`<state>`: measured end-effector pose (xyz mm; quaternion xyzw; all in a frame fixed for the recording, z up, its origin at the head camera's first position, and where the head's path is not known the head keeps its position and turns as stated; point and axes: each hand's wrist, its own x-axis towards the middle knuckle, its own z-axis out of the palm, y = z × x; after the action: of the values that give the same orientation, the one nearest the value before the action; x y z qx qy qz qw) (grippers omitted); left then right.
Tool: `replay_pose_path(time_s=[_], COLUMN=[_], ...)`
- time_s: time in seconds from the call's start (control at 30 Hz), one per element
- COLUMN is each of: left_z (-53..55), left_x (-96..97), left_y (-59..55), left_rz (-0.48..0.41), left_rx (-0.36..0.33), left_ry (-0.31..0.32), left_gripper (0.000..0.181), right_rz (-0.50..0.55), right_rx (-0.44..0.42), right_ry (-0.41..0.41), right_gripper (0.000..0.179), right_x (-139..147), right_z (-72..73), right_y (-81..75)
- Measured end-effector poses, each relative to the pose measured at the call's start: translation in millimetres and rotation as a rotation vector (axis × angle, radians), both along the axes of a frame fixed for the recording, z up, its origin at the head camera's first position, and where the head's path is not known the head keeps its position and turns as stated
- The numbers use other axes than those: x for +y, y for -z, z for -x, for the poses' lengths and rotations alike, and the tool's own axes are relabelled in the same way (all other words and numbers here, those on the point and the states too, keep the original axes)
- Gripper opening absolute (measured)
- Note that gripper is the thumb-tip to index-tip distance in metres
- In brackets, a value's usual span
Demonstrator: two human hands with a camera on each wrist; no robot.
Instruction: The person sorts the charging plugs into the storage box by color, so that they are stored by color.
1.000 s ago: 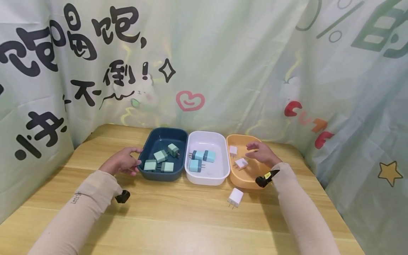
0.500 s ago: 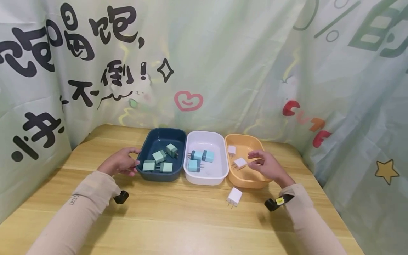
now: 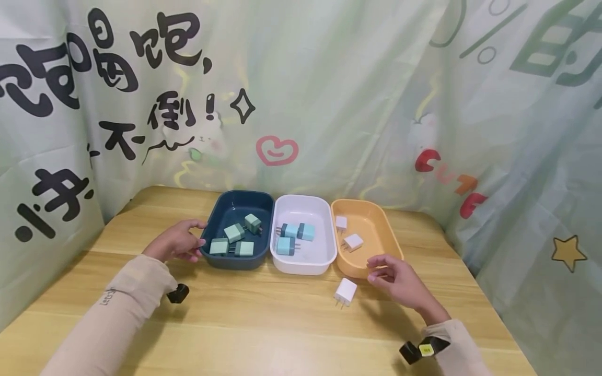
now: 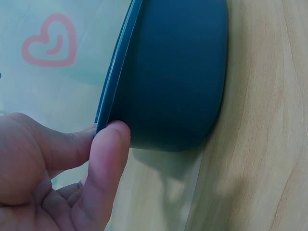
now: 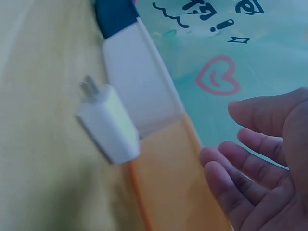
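Note:
My left hand [image 3: 178,241] is at the left side of the dark blue bin [image 3: 221,206]; in the left wrist view its thumb and a finger pinch the bin's rim [image 4: 108,91]. Several pale green charger plugs [image 3: 233,233] lie in that bin. My right hand [image 3: 400,282] hovers by the front right corner of the orange bin [image 3: 376,222], fingers loosely bent, nothing between them. A white charger plug [image 3: 345,291] lies on the table just left of it, prongs toward me. Two more white plugs [image 3: 353,242] rest inside the orange bin.
Between the two bins stands a white bin [image 3: 305,263] holding three light blue plugs [image 3: 286,246] with dark ends. All three bins form a row on the wooden table [image 3: 263,324]. Behind rises a printed pale green curtain [image 3: 338,104].
My right hand has drawn back from over the orange bin toward me, down to its front right corner. My left hand stays at the dark blue bin's rim. The plugs have not moved.

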<state>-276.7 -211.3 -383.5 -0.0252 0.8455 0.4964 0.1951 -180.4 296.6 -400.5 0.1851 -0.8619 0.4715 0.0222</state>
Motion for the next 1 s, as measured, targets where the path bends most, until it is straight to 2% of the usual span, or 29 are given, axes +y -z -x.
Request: replay_pose_path(time_s=[0.13, 0.37, 0.53, 0.8, 1.0], left_z=[-1.1, -3.0, -2.0, -2.8, -1.0], left_x=[-0.2, -0.6, -0.6, -0.1, 0.4], left_y=[-0.6, 0.1, 0.6, 0.5, -0.5], left_rz=[-0.008, -0.009, -0.008, -0.006, -0.006], left_rx=[0.007, 0.011, 0.016, 0.002, 0.001], left_ry=[0.004, 0.009, 0.012, 0.002, -0.001], left_gripper=[0.058, 0.058, 0.058, 0.057, 0.057], right_rz=[-0.042, -0.121, -0.173, -0.241, -0.26], right_rx=[-0.024, -0.076, -0.05, 0.056, 0.048], right_ry=[-0.047, -0.131, -0.126, -0.133, -0.11], right_gripper=[0.033, 0.047, 0.054, 0.056, 0.052], right_x=[0.6, -5.3, -14.4, -28.4, -34.4], right_z=[-5.6, -5.8, -4.0, 1.7, 4.1], right_y=[11.3, 29.4, 33.7, 41.5, 43.6])
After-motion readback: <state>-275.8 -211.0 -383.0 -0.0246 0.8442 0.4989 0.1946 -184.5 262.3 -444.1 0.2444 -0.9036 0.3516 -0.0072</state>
